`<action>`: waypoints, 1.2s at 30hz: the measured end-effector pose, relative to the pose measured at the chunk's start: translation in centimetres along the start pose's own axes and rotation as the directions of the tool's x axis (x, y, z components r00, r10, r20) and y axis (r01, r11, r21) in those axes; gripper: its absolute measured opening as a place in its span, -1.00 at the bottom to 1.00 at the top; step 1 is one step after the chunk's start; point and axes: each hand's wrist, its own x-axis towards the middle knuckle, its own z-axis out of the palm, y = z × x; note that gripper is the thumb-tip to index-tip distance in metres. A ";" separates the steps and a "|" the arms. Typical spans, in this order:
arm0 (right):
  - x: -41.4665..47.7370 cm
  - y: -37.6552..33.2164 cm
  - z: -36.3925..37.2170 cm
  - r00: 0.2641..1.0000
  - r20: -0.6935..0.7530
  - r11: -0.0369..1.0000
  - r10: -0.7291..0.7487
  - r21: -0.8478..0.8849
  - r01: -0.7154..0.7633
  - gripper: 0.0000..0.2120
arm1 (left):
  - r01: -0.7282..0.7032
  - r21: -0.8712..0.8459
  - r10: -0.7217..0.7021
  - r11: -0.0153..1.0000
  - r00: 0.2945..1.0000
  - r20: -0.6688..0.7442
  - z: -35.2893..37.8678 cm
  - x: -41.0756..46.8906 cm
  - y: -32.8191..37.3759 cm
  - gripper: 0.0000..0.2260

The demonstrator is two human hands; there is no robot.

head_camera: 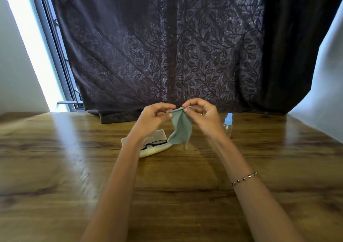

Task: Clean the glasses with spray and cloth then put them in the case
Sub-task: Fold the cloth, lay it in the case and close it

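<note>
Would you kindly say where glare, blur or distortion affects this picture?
Head view: window daylight lays a glare streak on the table; table sides and forearms are blurred; the lens bends the walls; cloth, pinched by left hand and right hand, looks sharper.

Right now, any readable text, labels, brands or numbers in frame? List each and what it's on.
None legible in this view.
case: possible faint mark on the open lid, too small and blurred to read.
spray bottle: clear body, blue cap, no label visible.
cloth: plain green, no print showing.
glasses: dark frame, no marking readable.
</note>
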 end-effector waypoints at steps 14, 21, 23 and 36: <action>0.0 -0.4 0.1 0.995 0.025 0.989 0.099 0.108 -0.101 -0.83 | 0.064 -0.282 -0.084 0.957 0.995 -0.060 0.1 -0.3 0.7 -0.80; 0.1 0.0 -0.2 0.999 0.015 0.993 0.045 0.109 -0.046 -0.80 | -0.017 -0.132 0.005 0.991 0.996 -0.086 -0.4 -0.2 0.1 -0.79; 0.1 0.1 -0.3 0.999 0.009 0.998 0.033 0.051 -0.033 -0.83 | -0.018 -0.063 0.013 0.998 0.997 -0.077 -0.5 -0.2 0.3 -0.75; -0.2 -0.3 0.3 0.994 0.031 0.989 0.101 0.107 -0.103 -0.83 | 0.130 -0.173 -0.140 0.976 0.989 -0.049 -0.3 -1.1 1.2 -0.80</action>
